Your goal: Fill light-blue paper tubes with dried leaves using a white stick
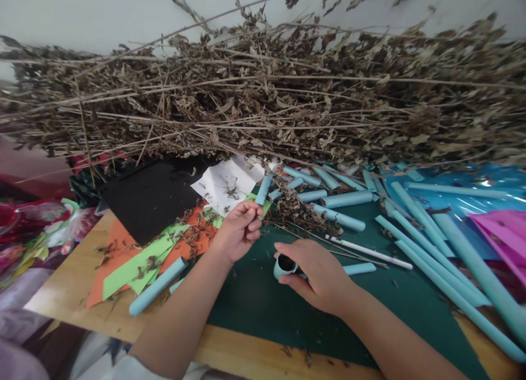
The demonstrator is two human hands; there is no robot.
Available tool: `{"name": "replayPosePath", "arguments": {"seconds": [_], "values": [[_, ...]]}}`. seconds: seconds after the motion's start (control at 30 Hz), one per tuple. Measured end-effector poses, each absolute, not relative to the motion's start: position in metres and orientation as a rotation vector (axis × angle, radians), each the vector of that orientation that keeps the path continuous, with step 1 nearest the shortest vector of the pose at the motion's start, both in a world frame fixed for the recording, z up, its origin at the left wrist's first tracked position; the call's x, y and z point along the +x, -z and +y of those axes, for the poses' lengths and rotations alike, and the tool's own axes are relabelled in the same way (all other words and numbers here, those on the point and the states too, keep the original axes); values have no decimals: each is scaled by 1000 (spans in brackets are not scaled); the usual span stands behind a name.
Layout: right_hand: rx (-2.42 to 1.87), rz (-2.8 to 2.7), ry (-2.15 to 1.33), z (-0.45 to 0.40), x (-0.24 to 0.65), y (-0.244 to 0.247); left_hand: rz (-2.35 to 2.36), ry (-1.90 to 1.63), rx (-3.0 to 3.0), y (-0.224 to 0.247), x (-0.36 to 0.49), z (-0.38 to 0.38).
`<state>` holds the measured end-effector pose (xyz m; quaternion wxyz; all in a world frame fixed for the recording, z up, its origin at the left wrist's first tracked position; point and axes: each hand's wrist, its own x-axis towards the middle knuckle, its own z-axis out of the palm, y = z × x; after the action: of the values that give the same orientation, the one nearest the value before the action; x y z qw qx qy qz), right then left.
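Note:
My right hand [314, 270] curves its thumb and fingers around a short light-blue paper tube [281, 268], whose open end faces up toward me and looks dark inside. To its left, my left hand [242, 229] is closed in a pinch; whatever lies between the fingertips is too small to tell. Right behind those fingertips is a small blue paper roll [263, 189], and I cannot tell if they touch it. Crumbled dried leaves [299, 205] lie in a heap beyond both hands. A thin white stick [370, 252] rests on the dark green mat [255, 298].
A big bundle of dried leafy stalks [263, 101] spans the back. Long blue paper tubes [435, 270] and pink sheets [501, 237] are at right. Orange paper [101, 281], green strips [135, 265], a black sheet [152, 199] and white paper [230, 177] lie left on the wooden table [61, 292].

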<state>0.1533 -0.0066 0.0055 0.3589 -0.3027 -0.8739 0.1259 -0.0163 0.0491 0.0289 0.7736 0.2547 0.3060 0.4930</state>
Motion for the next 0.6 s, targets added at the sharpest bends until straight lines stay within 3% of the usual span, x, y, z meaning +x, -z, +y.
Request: {"name": "replayPosePath", "arguments": {"seconds": [0.37, 0.6], "values": [[-799, -2258, -306, -8, 153, -7, 598, -1029, 476, -27, -23, 50], [-822, -2207, -227, -8, 150, -4, 626, -1213, 744, -50, 1, 21]]}}
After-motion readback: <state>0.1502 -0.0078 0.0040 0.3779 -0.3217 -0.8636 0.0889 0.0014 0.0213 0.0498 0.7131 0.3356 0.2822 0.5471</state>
